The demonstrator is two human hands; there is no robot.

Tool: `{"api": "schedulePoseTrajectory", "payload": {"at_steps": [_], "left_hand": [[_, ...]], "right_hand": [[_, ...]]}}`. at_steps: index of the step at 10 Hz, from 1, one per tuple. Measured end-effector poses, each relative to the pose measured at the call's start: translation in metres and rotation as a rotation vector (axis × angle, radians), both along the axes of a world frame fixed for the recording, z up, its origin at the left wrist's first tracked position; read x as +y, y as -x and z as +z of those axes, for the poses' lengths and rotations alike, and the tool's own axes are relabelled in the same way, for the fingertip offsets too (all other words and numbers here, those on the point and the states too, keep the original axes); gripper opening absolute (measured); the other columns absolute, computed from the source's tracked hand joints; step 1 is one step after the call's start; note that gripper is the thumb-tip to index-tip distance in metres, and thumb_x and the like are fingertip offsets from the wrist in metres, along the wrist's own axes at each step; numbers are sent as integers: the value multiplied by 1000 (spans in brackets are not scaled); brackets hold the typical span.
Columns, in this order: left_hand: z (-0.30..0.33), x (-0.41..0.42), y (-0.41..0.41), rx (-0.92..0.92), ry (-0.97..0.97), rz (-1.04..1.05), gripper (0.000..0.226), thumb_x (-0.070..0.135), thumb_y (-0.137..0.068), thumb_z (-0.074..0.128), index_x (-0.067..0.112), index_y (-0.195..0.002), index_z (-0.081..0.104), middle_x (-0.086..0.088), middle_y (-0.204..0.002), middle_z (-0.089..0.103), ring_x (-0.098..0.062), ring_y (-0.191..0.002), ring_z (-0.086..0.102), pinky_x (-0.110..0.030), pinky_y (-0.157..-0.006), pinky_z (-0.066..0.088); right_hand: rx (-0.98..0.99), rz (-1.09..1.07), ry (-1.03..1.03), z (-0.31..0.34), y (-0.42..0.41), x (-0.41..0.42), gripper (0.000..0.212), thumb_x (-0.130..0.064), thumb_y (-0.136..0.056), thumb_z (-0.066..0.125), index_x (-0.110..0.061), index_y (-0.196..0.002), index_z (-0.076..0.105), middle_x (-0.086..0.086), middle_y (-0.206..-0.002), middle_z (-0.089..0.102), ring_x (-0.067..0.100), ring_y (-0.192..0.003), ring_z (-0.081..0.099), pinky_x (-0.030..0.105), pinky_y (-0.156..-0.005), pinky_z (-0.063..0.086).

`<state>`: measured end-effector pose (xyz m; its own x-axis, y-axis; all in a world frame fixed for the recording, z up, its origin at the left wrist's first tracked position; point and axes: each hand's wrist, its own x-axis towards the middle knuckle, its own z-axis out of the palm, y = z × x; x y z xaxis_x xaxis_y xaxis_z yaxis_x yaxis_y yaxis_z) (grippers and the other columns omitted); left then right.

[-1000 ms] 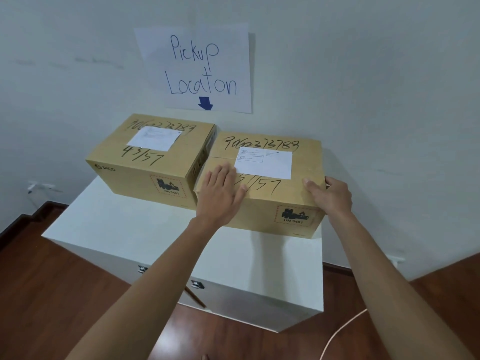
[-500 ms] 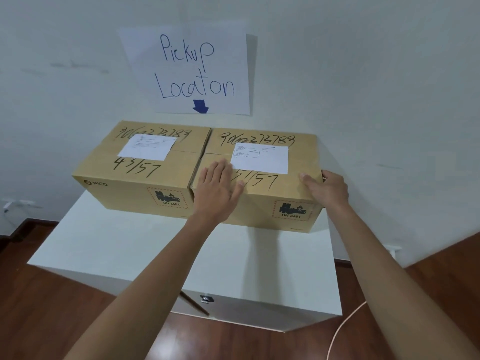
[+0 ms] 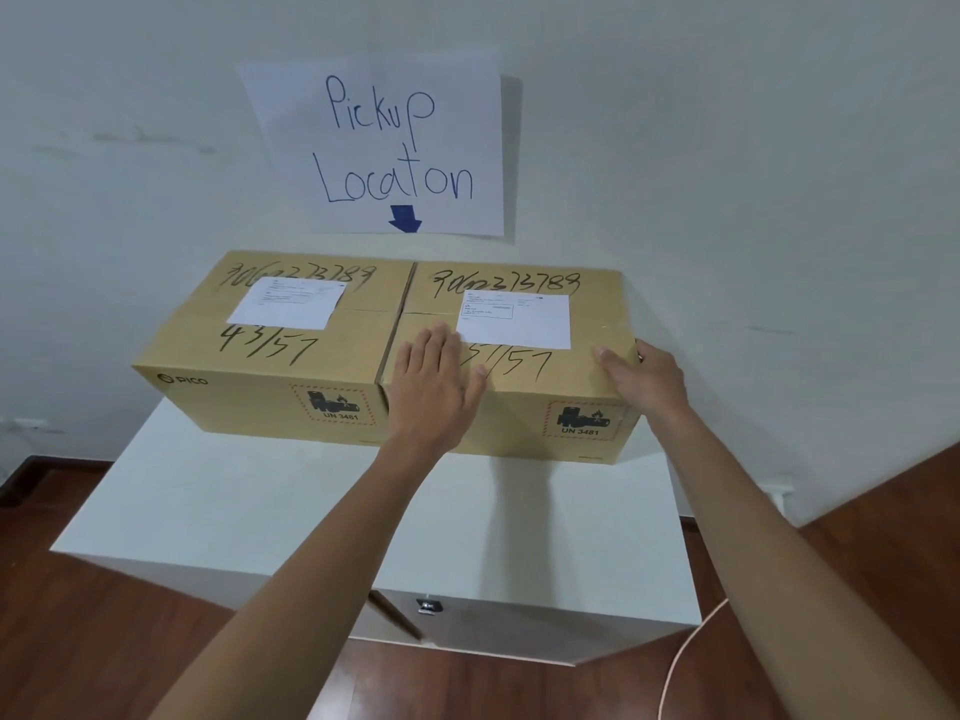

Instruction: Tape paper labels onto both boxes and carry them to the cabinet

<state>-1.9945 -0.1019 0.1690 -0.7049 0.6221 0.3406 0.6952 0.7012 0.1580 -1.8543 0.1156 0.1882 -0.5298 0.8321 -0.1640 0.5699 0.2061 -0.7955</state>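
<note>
Two brown cardboard boxes stand side by side, touching, on the white cabinet [image 3: 291, 511] against the wall. The left box [image 3: 270, 392] carries a white paper label [image 3: 285, 304] on its top. The right box [image 3: 519, 407] has its own white label [image 3: 517, 322]. My left hand [image 3: 434, 381] lies flat with straight fingers on the right box's top front edge, beside its label. My right hand [image 3: 641, 376] holds the right box at its right front corner, thumb on top and fingers down the side.
A paper sign [image 3: 389, 148] reading "Pickup Location" with a blue arrow hangs on the wall above the boxes. The cabinet front shows a small lock [image 3: 428, 608]. A pale cable [image 3: 685, 652] runs over the wooden floor at the right.
The right box has slid left and back until it sits flush against the left box and square to the wall. Both hands stayed on it.
</note>
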Motion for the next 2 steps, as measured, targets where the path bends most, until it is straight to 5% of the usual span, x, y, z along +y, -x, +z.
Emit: {"api": "schedulePoseTrajectory", "payload": {"at_steps": [1,2], "left_hand": [[-1,-1,0,11,-13,-4,62,50,-94,20,10,-135,43,-9,-146,40,-26,-135,32,-42,-114,19],[0,0,0,21,-18,18,61,49,-94,20,9,-134,44,-9,-145,41,-26,-134,33,-42,-113,20]], "right_hand": [[21,22,-3,2,0,-4,43,-56,-84,60,-21,-108,65,-1,-106,68,26,-106,61,38,-86,50],[81,-75,-43,15,-3,-6,61,-52,-91,56,-13,-138,50,6,-135,58,26,-126,52,35,-98,41]]}}
